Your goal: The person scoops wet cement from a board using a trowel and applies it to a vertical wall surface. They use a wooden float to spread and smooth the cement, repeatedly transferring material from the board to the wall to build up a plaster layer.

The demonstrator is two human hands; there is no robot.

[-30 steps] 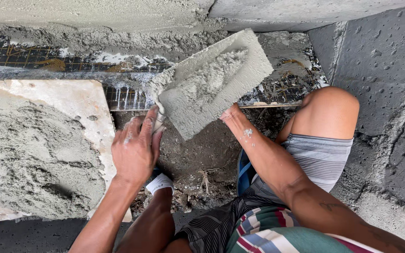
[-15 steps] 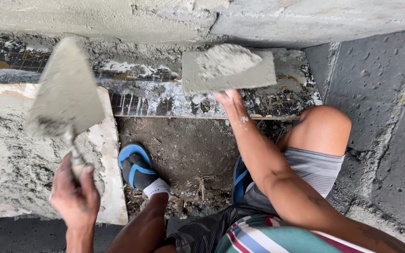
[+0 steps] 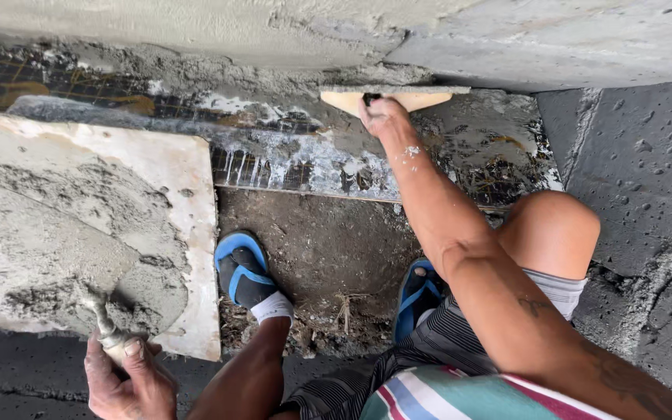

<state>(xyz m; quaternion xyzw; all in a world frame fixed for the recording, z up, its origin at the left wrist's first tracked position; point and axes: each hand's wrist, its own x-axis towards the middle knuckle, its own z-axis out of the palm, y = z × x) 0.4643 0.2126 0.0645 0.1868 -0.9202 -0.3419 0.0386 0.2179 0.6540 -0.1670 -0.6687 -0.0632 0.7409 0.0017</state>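
Mortar [image 3: 56, 233] lies grey and wet over a flat, pale mixing board [image 3: 188, 233] at the left of the frame, heaped thickest toward the board's lower edge. A trowel [image 3: 130, 299] rests blade-down in that heap at lower left, its blade smeared grey and partly sunk in the mix. The left hand [image 3: 130, 381], at the bottom left corner, is clenched around the trowel's handle, thumb on top.

At upper centre, the right hand [image 3: 383, 117] grips the handle of a wooden float [image 3: 394, 97], fingers curled around it. The float's face is pressed up against the rough plastered wall [image 3: 507, 39] that runs across the top of the frame. Below the float, wire mesh [image 3: 258, 167] shows through thin, whitish mortar along the wall's base.

Between board and right arm, bare dirt holds two feet in blue sandals [image 3: 243, 268], the left one with a white sock. A bent knee sits at right centre, beside a dark pitted slab [image 3: 647, 171].
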